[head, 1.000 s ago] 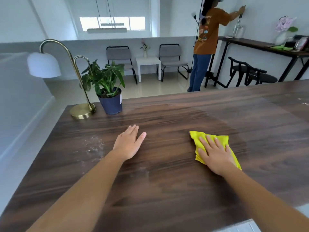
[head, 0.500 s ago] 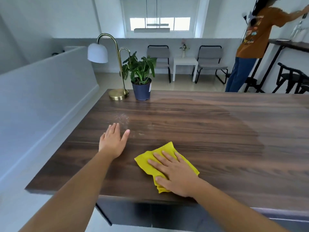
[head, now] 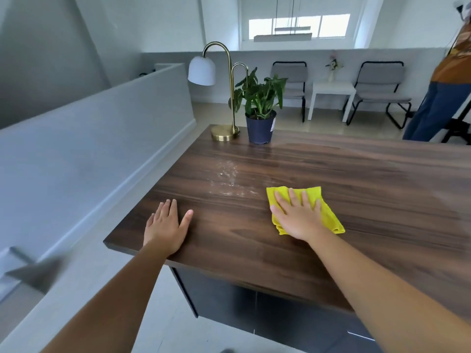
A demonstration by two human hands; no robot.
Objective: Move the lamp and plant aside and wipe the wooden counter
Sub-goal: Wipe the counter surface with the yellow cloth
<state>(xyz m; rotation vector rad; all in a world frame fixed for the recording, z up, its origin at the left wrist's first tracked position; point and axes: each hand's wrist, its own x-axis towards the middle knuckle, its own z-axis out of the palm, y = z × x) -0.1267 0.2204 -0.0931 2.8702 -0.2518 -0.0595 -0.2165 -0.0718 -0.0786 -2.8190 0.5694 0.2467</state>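
Right hand (head: 300, 220), fingers (head: 293, 200) spread flat, is pressing yellow cloth (head: 328, 217) toward crumbs (head: 226, 179) at 11 o'clock; left hand (head: 165, 225), open and empty, is bracing on table (head: 356, 179).

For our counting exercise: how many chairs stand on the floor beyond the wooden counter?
2. One grey chair stands left of the small white table, partly behind the plant; the other chair stands right of it. More may be hidden out of frame.
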